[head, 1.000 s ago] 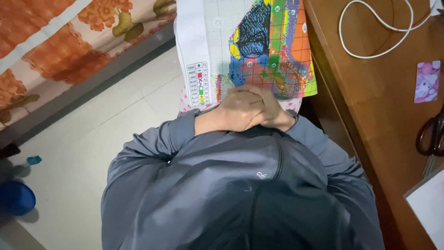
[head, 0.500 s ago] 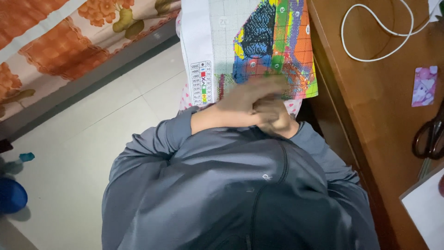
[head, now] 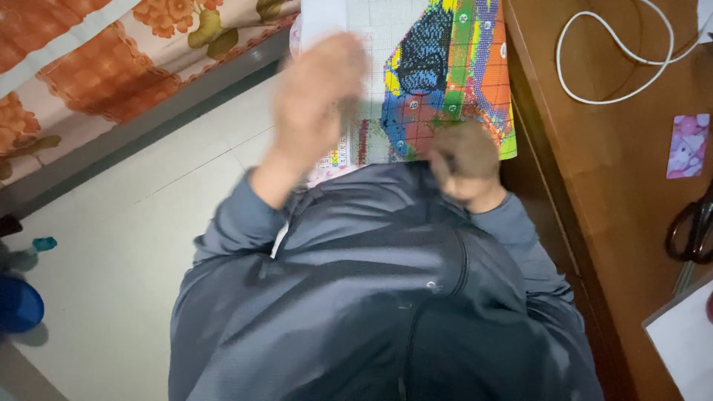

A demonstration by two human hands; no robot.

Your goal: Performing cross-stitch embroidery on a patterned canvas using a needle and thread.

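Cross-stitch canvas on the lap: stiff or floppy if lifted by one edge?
Probably floppy: the gridded canvas is thin cloth lying over the lap. Likely light, as the right hand sits alone at its lower edge. The left hand is blurred, so its grip is unclear.

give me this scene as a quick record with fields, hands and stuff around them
left hand: raised over the pale left part of the cloth, blurred, grip unclear
right hand: closed in a fist at the lower edge of the cloth, what it pinches is not visible
cloth: gridded needlework cloth on the lap, stitched in many colours
jacket: dark grey, zipped
desk: brown wood, on the right
on desk: white cable, pink card, scissors
floor: pale tiles, blue tub at the left edge
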